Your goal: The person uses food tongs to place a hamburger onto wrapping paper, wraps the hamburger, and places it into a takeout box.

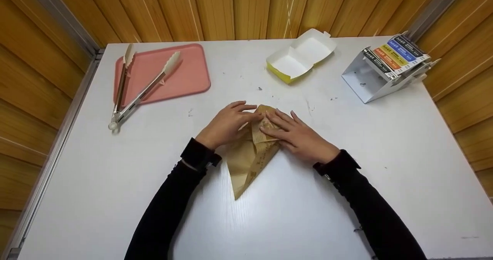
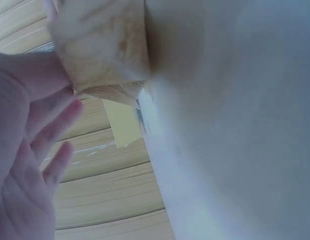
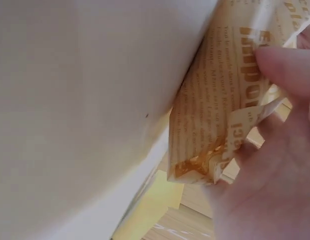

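Note:
A brown printed wrapping paper (image 1: 240,158) lies mid-table, folded over at its far end, with one pointed corner towards me. Whether it encloses something is hidden. On its left edge my left hand (image 1: 226,124) pinches the paper with thumb and index finger, the other fingers held away from it. From the right, my right hand (image 1: 304,140) rests on the folded part with fairly straight, spread fingers. In the right wrist view its thumb (image 3: 287,67) presses the printed side. The left wrist view shows the folded paper (image 2: 107,45) over the left thumb.
Metal tongs (image 1: 144,92) lie spread across a pink tray (image 1: 188,71) at the back left. Behind the paper is an open yellow-and-white carton (image 1: 294,63). A white holder with several coloured boxes (image 1: 366,81) stands at the back right. Wooden panels (image 1: 250,11) border the table.

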Demonstrator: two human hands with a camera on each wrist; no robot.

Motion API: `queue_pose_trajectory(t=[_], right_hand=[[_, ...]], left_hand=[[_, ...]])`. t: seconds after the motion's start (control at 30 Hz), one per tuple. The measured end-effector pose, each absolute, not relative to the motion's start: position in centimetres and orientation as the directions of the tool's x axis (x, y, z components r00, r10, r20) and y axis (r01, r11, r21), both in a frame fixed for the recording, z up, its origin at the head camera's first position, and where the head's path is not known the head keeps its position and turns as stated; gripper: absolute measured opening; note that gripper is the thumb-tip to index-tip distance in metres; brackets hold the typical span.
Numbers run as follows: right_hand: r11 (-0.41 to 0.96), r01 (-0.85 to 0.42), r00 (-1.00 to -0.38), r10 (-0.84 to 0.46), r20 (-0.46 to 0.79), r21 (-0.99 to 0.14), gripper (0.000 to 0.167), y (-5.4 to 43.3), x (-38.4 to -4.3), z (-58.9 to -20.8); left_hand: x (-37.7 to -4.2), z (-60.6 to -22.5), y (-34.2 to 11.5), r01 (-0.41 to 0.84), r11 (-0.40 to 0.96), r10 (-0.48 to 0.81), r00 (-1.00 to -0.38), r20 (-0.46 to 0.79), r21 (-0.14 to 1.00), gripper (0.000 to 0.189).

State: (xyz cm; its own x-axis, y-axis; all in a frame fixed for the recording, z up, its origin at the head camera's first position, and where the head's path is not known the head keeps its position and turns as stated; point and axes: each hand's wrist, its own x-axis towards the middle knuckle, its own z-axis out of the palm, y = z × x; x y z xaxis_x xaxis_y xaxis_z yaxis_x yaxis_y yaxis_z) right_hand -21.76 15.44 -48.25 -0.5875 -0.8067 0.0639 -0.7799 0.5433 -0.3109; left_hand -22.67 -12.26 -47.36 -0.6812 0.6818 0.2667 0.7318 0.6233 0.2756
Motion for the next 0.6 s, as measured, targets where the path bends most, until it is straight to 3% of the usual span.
queue_pose_trajectory(t=[0.3, 0.6], right_hand=[[0.562, -0.786, -0.601, -0.792, 0.106, -0.258, 0.051, 15.2, -21.1, -48.0], [0.556, -0.831, -0.541, -0.816, 0.201, 0.018, 0.065, 14.6, -19.9, -47.8]], left_hand=[[-22.9, -47.3, -12.4, 0.677, 0.638, 0.651, -0.729, 0.212, 0.366, 0.03], [-22.9, -47.5, -12.9, 0.663, 0.654, 0.634, -0.743, 0.215, 0.364, 0.035]])
